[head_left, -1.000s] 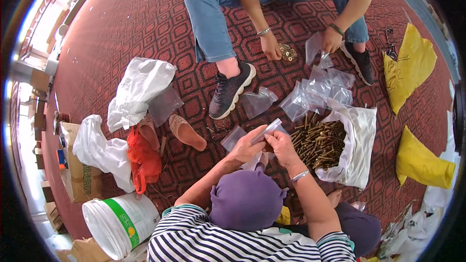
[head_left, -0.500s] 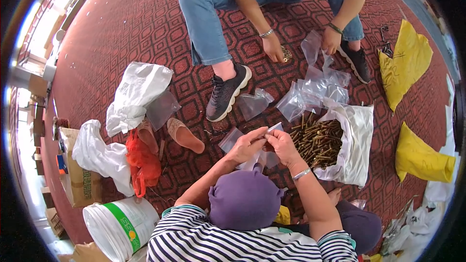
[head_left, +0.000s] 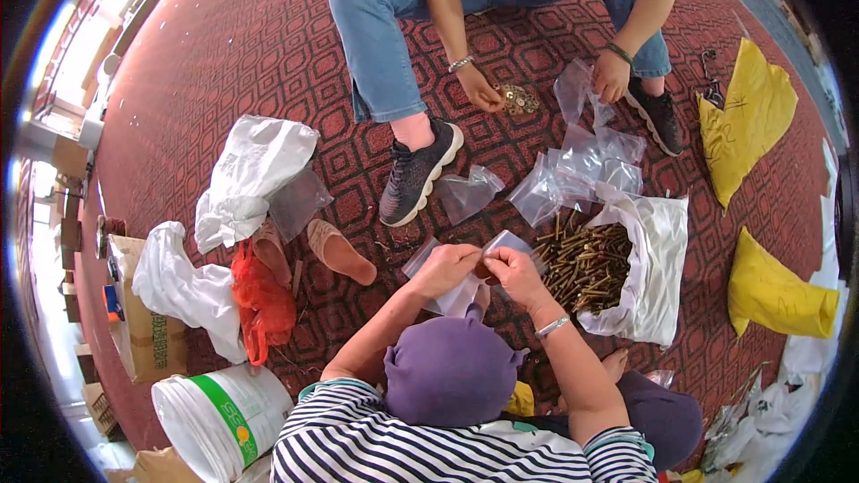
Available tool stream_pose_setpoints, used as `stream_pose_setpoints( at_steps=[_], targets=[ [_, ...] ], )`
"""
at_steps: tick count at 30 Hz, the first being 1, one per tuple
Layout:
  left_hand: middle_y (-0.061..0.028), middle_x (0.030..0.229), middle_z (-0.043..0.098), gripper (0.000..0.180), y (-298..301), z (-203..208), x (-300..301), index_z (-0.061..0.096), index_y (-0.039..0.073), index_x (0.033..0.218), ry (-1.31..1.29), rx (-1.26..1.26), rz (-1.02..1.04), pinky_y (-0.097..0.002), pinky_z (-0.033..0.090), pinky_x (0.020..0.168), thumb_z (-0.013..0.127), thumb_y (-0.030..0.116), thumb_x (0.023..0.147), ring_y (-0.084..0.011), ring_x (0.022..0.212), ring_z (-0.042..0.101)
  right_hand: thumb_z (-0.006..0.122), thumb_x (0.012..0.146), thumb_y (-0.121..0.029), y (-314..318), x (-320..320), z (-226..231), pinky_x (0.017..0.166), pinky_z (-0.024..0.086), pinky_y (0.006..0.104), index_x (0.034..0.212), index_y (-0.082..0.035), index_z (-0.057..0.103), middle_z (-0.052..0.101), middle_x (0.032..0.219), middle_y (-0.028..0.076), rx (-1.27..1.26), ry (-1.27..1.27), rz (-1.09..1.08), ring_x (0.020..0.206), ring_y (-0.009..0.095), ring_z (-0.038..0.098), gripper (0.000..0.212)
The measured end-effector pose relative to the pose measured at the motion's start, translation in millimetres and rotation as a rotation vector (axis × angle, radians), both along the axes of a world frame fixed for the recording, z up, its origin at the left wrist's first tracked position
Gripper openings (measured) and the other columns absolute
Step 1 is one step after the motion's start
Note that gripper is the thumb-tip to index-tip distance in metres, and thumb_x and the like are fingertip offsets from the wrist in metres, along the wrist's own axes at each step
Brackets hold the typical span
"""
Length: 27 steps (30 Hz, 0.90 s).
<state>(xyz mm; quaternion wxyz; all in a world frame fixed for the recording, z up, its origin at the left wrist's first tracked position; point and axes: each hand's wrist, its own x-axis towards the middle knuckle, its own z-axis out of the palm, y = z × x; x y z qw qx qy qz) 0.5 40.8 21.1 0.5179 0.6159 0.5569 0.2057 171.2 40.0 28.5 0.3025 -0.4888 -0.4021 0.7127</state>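
Note:
My left hand [head_left: 447, 268] and my right hand [head_left: 521, 277] meet in front of me, fingertips pinched close together. Between them is a clear plastic bag [head_left: 512, 240], its sheet showing beyond my right fingers. More clear bags [head_left: 422, 255] lie on the carpet just past my left hand. To the right of my right hand, many long brass-coloured bolts [head_left: 582, 268] spill at the mouth of a white woven sack [head_left: 660, 277]. A rounded purple cloth shape [head_left: 452, 371] sits between my forearms and hides part of what is below my hands.
Opposite sits a co-worker, one hand [head_left: 481, 94] by small round metal pieces [head_left: 517, 99], the other [head_left: 611, 79] at clear bags [head_left: 582, 161]. Yellow sacks [head_left: 747, 121] lie right. At left are a white bucket [head_left: 201, 411], red bag [head_left: 264, 300], white bags [head_left: 255, 170] and slippers [head_left: 340, 250].
My hands have lowered slightly, and the clear bag now spreads out wider beyond my fingers. The co-worker's hand at the metal pieces has shifted left, uncovering them.

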Motion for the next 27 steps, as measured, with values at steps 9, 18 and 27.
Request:
stream_pose_setpoints(
  at_steps=[9, 18, 27],
  targets=[
    [-0.0093, 0.063, 0.056, 0.014, -6.5, -13.3, 25.9, 0.053, 0.005, 0.068, 0.523, 0.584, -0.207, -0.0364, 0.040, 0.045, 0.053, 0.017, 0.074, -0.0276, 0.049, 0.052, 0.047, 0.082, -0.020, 2.8, 12.9, -29.0, 0.059, 0.044, 0.0296, 0.082, 0.001, 0.058, 0.060, 0.069, 0.009, 0.032, -0.308, 0.110, 0.060, 0.021, 0.054, 0.023],
    [-0.0084, 0.066, 0.060, 0.014, 30.2, -37.7, -11.5, 0.061, 0.002, 0.078, 0.439, 0.329, 0.153, -0.0308, 0.041, 0.048, 0.055, 0.014, 0.074, -0.0212, 0.050, 0.053, 0.044, 0.082, -0.024, -5.0, -11.2, -24.0, 0.055, 0.040, 0.0402, 0.073, -0.003, 0.052, 0.057, 0.065, 0.015, 0.384, -0.467, 0.216, 0.059, 0.033, 0.052, 0.023],
    [-0.0106, 0.071, 0.063, 0.023, -15.2, -76.9, -67.0, 0.063, 0.006, 0.082, 0.387, 0.191, 0.323, -0.0376, 0.044, 0.052, 0.059, 0.027, 0.074, -0.0308, 0.059, 0.058, 0.045, 0.085, -0.020, 40.7, 16.9, -7.6, 0.052, 0.043, 0.0248, 0.079, -0.001, 0.056, 0.061, 0.075, 0.009, -0.127, -0.121, -0.213, 0.058, 0.014, 0.055, 0.023]
  ],
)
